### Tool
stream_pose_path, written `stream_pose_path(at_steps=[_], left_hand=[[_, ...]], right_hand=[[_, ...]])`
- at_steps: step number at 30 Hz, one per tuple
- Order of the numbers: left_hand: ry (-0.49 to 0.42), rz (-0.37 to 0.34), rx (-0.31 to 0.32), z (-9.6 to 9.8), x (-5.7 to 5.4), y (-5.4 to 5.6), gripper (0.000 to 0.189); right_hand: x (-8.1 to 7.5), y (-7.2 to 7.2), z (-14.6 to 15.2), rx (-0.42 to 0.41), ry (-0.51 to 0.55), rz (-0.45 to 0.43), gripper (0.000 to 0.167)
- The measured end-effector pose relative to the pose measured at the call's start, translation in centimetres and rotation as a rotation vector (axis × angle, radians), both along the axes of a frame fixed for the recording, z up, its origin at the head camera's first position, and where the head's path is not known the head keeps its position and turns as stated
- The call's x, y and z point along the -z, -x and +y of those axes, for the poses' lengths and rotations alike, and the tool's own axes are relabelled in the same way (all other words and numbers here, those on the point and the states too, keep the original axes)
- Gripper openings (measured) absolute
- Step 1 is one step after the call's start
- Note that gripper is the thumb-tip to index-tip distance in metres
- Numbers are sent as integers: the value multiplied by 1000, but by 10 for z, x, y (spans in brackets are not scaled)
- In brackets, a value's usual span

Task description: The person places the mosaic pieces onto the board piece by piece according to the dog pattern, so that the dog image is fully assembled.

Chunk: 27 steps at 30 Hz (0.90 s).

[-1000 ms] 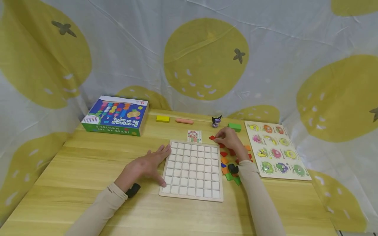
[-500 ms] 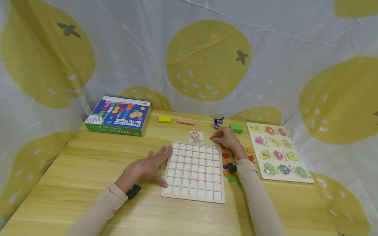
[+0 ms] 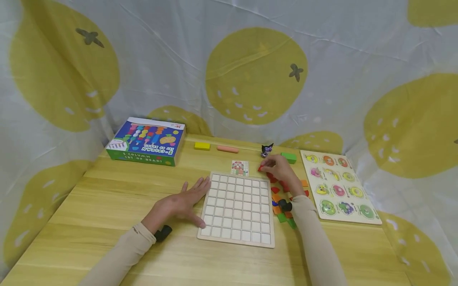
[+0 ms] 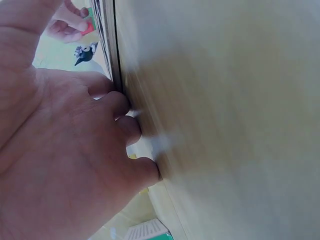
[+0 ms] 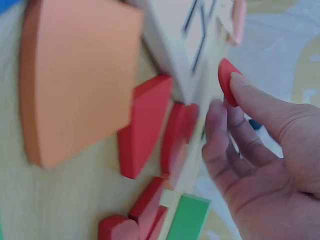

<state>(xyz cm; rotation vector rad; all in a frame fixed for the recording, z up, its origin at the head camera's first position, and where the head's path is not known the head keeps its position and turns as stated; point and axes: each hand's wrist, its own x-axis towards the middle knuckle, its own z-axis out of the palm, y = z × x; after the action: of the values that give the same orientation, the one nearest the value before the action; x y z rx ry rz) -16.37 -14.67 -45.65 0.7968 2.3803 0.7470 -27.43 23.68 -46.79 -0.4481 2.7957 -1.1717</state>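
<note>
Red piece in the right hand, grip closed, pinched between thumb and fingers, just beyond the grid board's far right corner, near a small figurine! Over to the left hand: grip spread wide, resting at the board's left edge. Loose coloured pieces crowd the table right of the board, some beneath the arm.

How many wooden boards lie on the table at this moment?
2: the grid board, between the arms with the left hand at its left edge, and the fruit board, farther right. Neither is hidden; no others show.
</note>
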Motion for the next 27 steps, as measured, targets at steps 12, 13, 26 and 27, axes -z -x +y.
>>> stream_pose_path(at_steps=[12, 13, 26, 27], left_hand=[[19, -4, -7, 0, 0, 1, 136], [18, -5, -7, 0, -1, 1, 136], [14, -1, -1, 0, 0, 2, 133], [14, -1, -1, 0, 0, 2, 133]], right_hand=[[-12, -10, -41, -225, 205, -124, 12], [-12, -9, -47, -238, 208, -131, 12], [-7, 3, -106, -365, 41, -22, 7], [-8, 3, -109, -379, 26, -6, 7]])
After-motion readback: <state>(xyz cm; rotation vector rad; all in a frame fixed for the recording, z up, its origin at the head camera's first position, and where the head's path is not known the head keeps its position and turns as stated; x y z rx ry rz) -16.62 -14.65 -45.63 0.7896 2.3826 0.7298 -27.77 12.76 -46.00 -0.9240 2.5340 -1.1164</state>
